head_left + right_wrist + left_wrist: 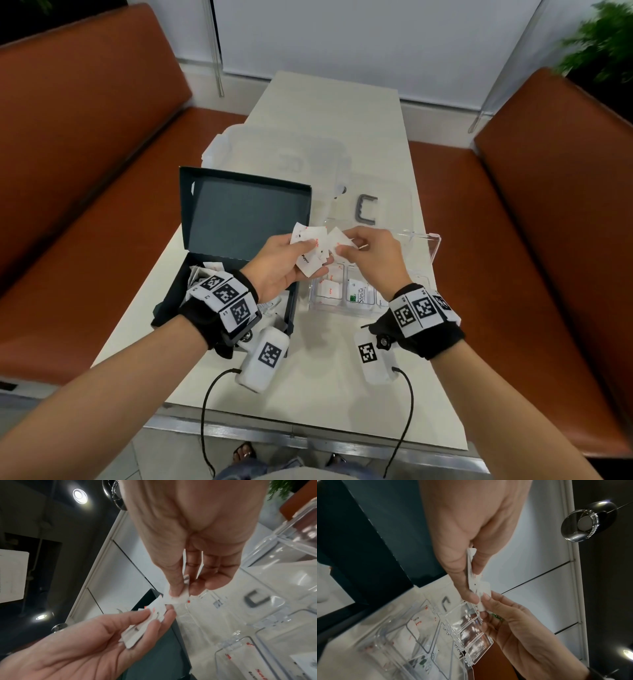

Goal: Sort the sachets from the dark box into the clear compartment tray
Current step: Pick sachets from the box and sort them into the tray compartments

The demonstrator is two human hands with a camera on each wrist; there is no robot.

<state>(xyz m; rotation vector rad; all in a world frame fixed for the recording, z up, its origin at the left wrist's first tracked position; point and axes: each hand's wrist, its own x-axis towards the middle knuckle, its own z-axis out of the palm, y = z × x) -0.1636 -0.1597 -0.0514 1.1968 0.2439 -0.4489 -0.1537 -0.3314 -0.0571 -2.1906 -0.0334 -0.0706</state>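
My left hand holds a small stack of white sachets between thumb and fingers, above the gap between box and tray. My right hand pinches one white sachet at the stack's right edge; the right wrist view shows the same sachet under thumb and forefinger. The dark box lies open at the left with more sachets inside, partly hidden by my wrist. The clear compartment tray sits to the right, holding salt sachets and a Stevia sachet.
A clear lid or second container lies behind the box. A grey U-shaped clip rests on the table past the tray. Brown bench seats flank the narrow white table.
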